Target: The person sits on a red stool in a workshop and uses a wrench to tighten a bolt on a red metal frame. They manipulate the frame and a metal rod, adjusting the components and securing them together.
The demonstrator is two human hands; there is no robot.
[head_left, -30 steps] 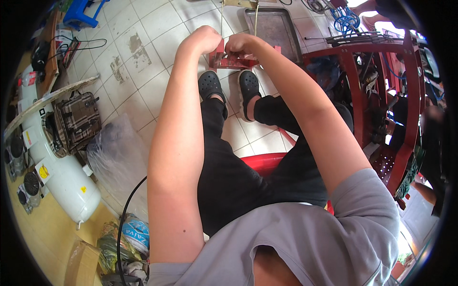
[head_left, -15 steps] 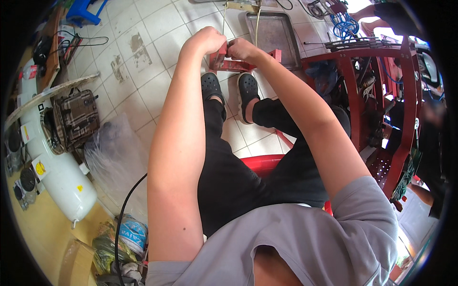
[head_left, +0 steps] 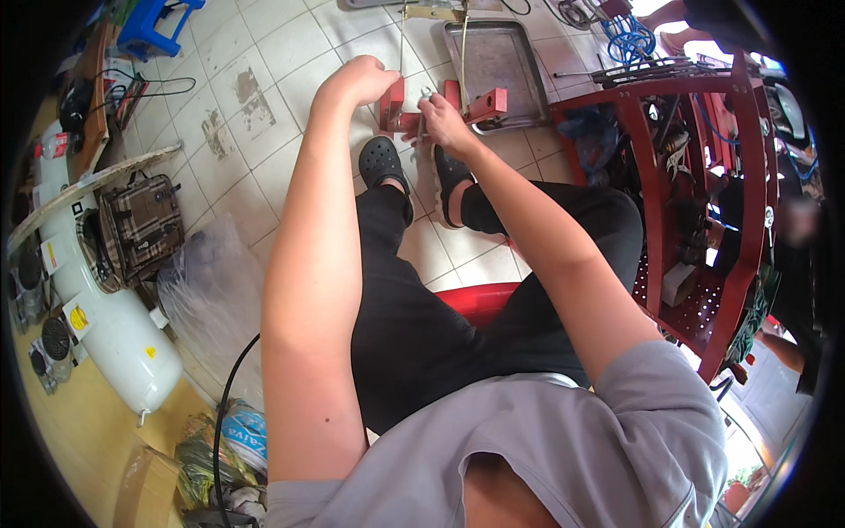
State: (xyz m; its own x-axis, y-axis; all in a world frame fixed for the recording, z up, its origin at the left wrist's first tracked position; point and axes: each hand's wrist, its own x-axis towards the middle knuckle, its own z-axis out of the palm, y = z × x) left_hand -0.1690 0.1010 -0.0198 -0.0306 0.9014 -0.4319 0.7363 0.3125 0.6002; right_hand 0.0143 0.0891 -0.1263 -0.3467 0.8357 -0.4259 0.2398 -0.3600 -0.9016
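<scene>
A red metal frame (head_left: 486, 106) stands on the floor beyond my feet, with two thin rods (head_left: 403, 44) rising toward a metal crosspiece (head_left: 436, 12). My left hand (head_left: 359, 81) is closed at the frame's left upright, its fingertips beside the left rod. What those fingers pinch is hidden. In my right hand (head_left: 449, 126) is a silver wrench (head_left: 426, 92), gripped with its ring-shaped end poking above the fingers and its shank below them, over the middle of the frame.
A metal tray (head_left: 502, 70) lies behind the frame. To the right stands a red tool cart (head_left: 651, 167) beside coiled blue hose (head_left: 629, 42). A white tank (head_left: 123, 343), plaid bag (head_left: 141, 224) and plastic sheet (head_left: 211, 290) are at left. A blue stool (head_left: 158, 26) stands far left.
My hands have moved apart: the left shifted slightly left, the right came back toward me. The wrench now shows in my right hand, and more of the red frame is visible.
</scene>
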